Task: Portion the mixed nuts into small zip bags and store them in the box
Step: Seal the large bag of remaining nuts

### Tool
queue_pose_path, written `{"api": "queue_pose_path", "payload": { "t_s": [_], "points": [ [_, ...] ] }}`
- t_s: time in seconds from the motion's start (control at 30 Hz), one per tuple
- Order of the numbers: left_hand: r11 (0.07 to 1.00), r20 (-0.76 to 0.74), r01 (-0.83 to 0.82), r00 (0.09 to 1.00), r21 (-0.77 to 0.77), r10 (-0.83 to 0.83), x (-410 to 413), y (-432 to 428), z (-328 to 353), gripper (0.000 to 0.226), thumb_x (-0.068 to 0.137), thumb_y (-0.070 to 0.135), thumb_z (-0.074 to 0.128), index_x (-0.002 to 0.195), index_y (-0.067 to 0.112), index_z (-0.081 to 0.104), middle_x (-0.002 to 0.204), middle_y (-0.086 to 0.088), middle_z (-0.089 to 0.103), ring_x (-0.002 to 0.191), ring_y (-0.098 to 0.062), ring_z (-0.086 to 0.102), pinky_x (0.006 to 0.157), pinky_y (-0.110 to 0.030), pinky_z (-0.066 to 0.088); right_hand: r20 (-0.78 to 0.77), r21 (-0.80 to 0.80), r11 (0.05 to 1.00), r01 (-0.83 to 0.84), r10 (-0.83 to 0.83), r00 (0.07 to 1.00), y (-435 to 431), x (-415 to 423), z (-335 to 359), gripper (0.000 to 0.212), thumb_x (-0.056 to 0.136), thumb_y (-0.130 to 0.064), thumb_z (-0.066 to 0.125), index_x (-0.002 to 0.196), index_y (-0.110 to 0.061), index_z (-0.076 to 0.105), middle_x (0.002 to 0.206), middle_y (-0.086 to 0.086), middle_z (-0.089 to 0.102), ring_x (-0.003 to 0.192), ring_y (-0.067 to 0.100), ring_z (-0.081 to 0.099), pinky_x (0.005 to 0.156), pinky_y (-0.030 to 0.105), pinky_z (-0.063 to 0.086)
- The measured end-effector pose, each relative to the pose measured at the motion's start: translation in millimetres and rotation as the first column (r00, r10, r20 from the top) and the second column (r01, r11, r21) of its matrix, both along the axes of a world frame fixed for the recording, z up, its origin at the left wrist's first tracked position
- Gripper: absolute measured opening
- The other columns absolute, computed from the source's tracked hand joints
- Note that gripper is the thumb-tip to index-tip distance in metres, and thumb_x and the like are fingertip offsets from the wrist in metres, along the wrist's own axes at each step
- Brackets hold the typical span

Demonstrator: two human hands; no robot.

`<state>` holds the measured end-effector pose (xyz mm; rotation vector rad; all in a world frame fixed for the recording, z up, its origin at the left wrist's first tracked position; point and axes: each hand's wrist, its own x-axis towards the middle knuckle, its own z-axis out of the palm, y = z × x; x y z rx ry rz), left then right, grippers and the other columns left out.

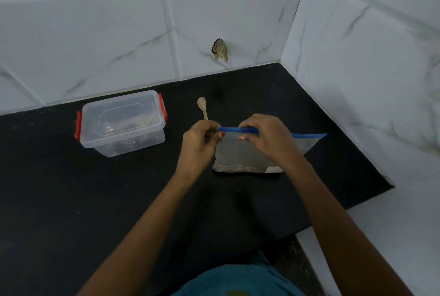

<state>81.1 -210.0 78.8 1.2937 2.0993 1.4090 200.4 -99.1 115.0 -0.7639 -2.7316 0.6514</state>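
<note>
Black countertop [71,200]: work surface, bordered by white marble-pattern wall tiles [95,33] at the rear and on the right.
Zip bag [238,152]: clear plastic, standing upright on its bottom edge on the countertop, right of centre, near the right wall.
Zip strip [309,135]: blue, runs along the top edge of the bag. Its right end projects past the right hand toward the right wall. Whether the seal is closed cannot be determined.
Mixed nuts [240,168]: shallow layer along the bottom of the bag.
Left hand [202,138]: fingers curled, pinching the left end of the zip strip.
Right hand [266,138]: fingers hooked over the top of the zip strip and thumb on the near face, pinching the strip just beside the left hand.
Storage box [122,124]: clear plastic, lid on, orange-red latches at both short ends. It sits on the countertop to the left, well apart from the bag. Dark contents show through the walls, not identifiable.
Wooden spoon [202,107]: lies flat between box and bag, bowl toward the rear wall. The handle end is hidden behind the left hand.
Damaged patch [220,50]: brownish break in a rear wall tile above the countertop.
Teal garment [238,279]: at the bottom edge of the view.
</note>
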Motion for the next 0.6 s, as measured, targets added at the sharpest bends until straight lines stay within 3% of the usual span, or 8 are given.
{"api": "queue_pose_path", "payload": {
  "t_s": [0.1,0.17,0.27,0.37,0.43,0.6],
  "points": [
    [0.999,0.028,0.019,0.999,0.029,-0.020,-0.4,-0.5,-1.8,0.023,0.085,0.005,0.060,0.103,0.019,0.054,0.110,-0.003,0.057,0.088,-0.006,0.060,0.080,-0.012,0.049,0.029,0.019,1.000,0.011,-0.011,1.000,2.1,-0.4,-0.2,0.021,0.086,-0.014,0.060,0.106,-0.011,0.064,0.103,0.004,0.062,0.097,0.014,0.053,0.095,0.030,0.038],
    [0.997,0.085,0.050,0.995,0.053,-0.055,-2.1,-2.0,-3.3,0.036,0.083,0.006,0.061,0.113,0.023,0.049,0.119,-0.005,0.055,0.088,-0.010,0.063,0.081,-0.011,0.048,0.020,0.015,0.999,0.034,-0.034,0.999,2.5,-2.9,-0.4,0.019,0.086,-0.012,0.060,0.103,-0.010,0.065,0.102,0.005,0.062,0.097,0.015,0.053,0.096,0.030,0.038],
    [0.994,0.142,0.112,0.984,-0.018,-0.109,-4.1,-2.4,-2.9,0.049,0.078,0.013,0.067,0.122,0.022,0.048,0.105,0.006,0.057,0.086,-0.001,0.060,0.078,-0.002,0.043,-0.011,0.002,0.998,0.065,-0.065,0.998,2.0,-5.7,0.4,0.014,0.084,-0.009,0.062,0.097,-0.007,0.067,0.098,0.007,0.062,0.095,0.017,0.053,0.092,0.030,0.041],
    [0.993,-0.027,0.119,0.992,-0.030,-0.119,-3.2,2.7,-4.5,0.032,0.077,0.014,0.069,0.109,0.012,0.062,0.106,0.009,0.055,0.085,0.003,0.055,0.078,-0.004,0.044,0.013,-0.024,0.999,0.042,-0.042,0.999,0.2,-7.0,1.7,0.015,0.084,-0.009,0.062,0.097,-0.006,0.067,0.098,0.010,0.061,0.096,0.019,0.052,0.092,0.032,0.041],
    [0.997,-0.100,0.074,0.992,-0.015,-0.075,-1.2,6.3,-4.4,0.020,0.080,0.010,0.067,0.101,0.008,0.065,0.095,0.008,0.056,0.079,0.003,0.053,0.075,-0.005,0.044,0.037,-0.033,0.999,0.003,-0.002,0.999,0.3,-6.6,2.6,0.020,0.083,-0.010,0.064,0.103,-0.005,0.066,0.099,0.012,0.062,0.096,0.021,0.053,0.098,0.032,0.038],
    [0.999,-0.081,0.033,0.996,-0.013,-0.034,0.1,8.7,-2.2,0.014,0.082,0.009,0.065,0.096,0.009,0.065,0.086,0.010,0.054,0.078,0.002,0.053,0.073,-0.004,0.043,0.155,-0.031,0.999,-0.035,0.039,0.987,11.3,4.4,13.8,0.045,0.079,-0.021,0.069,0.121,-0.010,0.057,0.119,0.008,0.058,0.109,0.020,0.052,0.103,0.032,0.034]
  ]
}}
